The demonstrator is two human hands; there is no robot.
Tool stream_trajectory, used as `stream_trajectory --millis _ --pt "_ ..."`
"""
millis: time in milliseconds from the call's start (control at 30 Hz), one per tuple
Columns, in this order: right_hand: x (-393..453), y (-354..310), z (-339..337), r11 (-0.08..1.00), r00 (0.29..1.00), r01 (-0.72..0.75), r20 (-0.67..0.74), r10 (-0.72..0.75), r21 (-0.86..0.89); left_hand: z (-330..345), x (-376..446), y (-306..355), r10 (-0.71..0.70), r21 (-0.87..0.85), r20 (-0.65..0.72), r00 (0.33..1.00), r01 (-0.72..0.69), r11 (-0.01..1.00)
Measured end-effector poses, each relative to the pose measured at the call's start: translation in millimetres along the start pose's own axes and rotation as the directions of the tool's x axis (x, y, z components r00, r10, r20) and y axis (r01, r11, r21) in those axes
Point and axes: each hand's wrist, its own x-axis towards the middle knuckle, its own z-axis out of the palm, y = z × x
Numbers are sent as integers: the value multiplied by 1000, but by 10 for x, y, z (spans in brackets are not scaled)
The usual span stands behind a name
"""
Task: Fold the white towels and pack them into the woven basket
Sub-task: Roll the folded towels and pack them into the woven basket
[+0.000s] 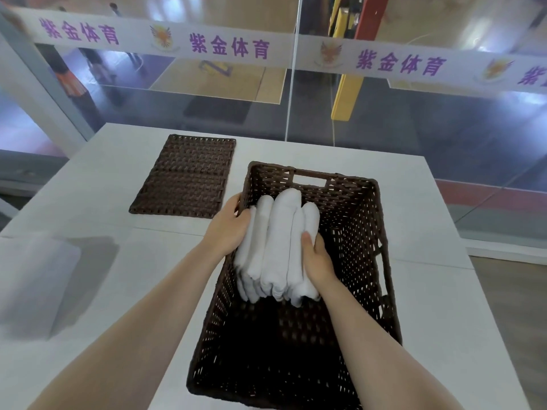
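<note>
head view: on the white worktop (414, 202) a flat woven lid (185, 177) lies left of the woven basket (359, 232). left hand (229, 224) presses the folded white towels (276, 247) inside; right hand (318, 261) grips them.

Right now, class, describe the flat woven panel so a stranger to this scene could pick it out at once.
Start at the white table and find the deep woven basket holding folded white towels. Look to its far left: the woven panel lies flat on the tabletop. Same dark brown weave, but it has no walls and holds nothing.
</note>
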Motion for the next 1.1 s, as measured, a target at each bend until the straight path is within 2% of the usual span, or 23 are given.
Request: stream_trajectory --millis 67,167,300,367,400,500,567,633,700,867,1000,1033,1100 --pt "-48 -17 -7 995 998 55 -7 -55 -82 -6 -27 -2 53 54 -6 999 -53 997" --pt "-82 -8 -20 979 997 77 -9 -81 -191 11 -96 -30 70 48 31 997 -71 996" --pt "-169 -15 17 970 991 117 91 -99 -214 65 -198 -115 53 41 29 998 -54 998" --pt "-182 -19 72 976 989 137 72 -126 -171 77 -233 -123 52 48 11 999 -52 997" --pt "-180 -15 82 987 994 112 15 -111 -114 79 -248 -121 53 49 5 999 -53 997" --pt "-149 10 10 992 989 -40 -140 57 120 71 -280 -120 70 55 -7 997 -70 996" --pt "-122 50 -69 984 989 -119 -77 130 136 67 -277 -123 78 63 -21 997 -77 995" --pt "-123 50 -95 979 985 -170 9 170 109 70 -275 -119 81 69 -31 996 -79 995" --pt "-118 31 -101 987 987 -159 18 159 30 72 -282 -101 80 66 -39 996 -77 995" --pt "-67 -38 -195 984 996 -63 -73 52 -164 67 -289 -103 85 63 -44 995 -83 995" --pt "-64 -64 -236 943 985 28 -152 -83 -331 72 -270 -116 81 52 -47 996 -79 996" --pt "-72 -49 -225 937 986 36 -142 -91 -346 73 -266 -120 78 44 -46 996 -76 996" --pt "-95 31 -167 963 997 -1 -76 -20 -269 74 -268 -129 78 32 -43 996 -77 997"
